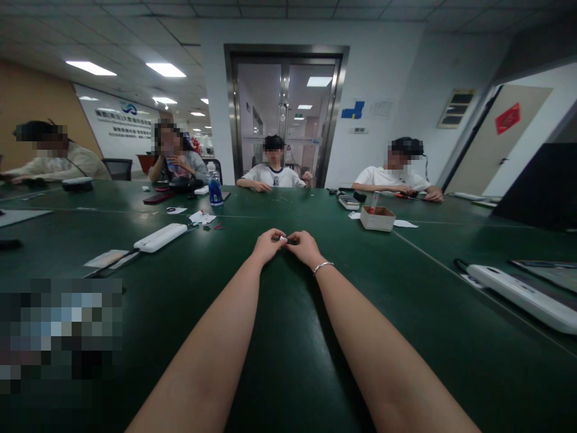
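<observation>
Sitting between the fingertips of both hands, a small object [283,239], part silvery and part dark, is straight ahead of the wearer, over the green table [288,337]; it is too small to identify. The left hand [269,245] pinches it between thumb and fingers, and the right hand [306,246] closes on it from the other side, its fingers curled inward. Whether the hands rest on the tabletop, I cannot tell.

For fine two-handed work like this, I would steady the piece with one hand and make small, light adjustments with the other, so that it does not slip. Bringing it closer should help, as both arms are stretched well forward, and lower wrists would give firmer support. A bracelet [323,267] circles the right wrist and is best kept from catching.

Farther out, a white power strip [162,237] lies to the left, near paper scraps [202,218]; an open box [377,222] stands beyond the right hand. Across the table sits another person [277,175].
</observation>
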